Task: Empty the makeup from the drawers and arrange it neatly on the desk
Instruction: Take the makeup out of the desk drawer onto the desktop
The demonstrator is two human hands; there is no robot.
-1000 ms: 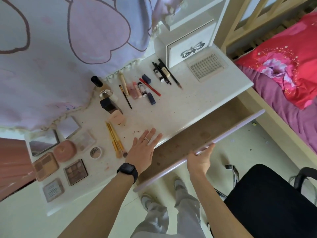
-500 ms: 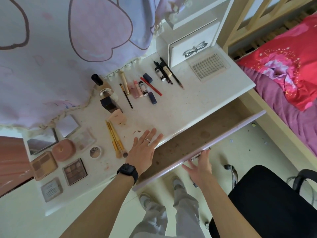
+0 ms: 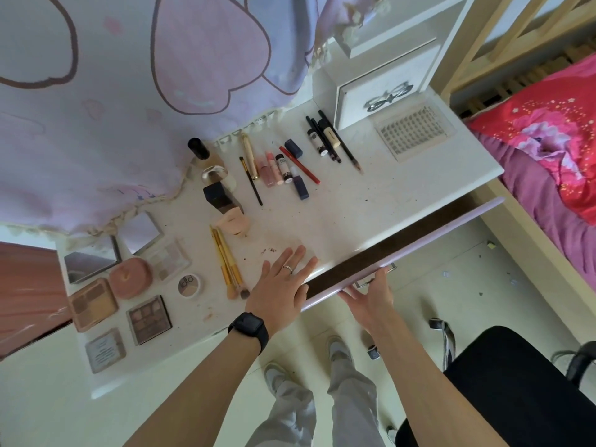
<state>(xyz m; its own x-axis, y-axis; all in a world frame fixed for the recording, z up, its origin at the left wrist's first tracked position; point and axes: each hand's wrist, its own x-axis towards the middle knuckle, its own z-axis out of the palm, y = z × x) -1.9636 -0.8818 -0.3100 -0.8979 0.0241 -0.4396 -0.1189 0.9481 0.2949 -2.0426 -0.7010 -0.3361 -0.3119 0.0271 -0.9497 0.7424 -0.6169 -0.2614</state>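
Two hands are working at the front edge of the bench (image 3: 371, 201). The left hand (image 3: 279, 285) is lying flat on top, its fingers (image 3: 298, 254) straight and slightly spread. The right hand (image 3: 371, 295) is pressing straight, close-set fingers (image 3: 382, 277) against the lilac front of the drawer (image 3: 403, 243), which is standing slightly open. Makeup is lying on the bench: palettes (image 3: 148, 319) left, brushes (image 3: 227, 262) beside them, pencils (image 3: 332, 140) farther back.
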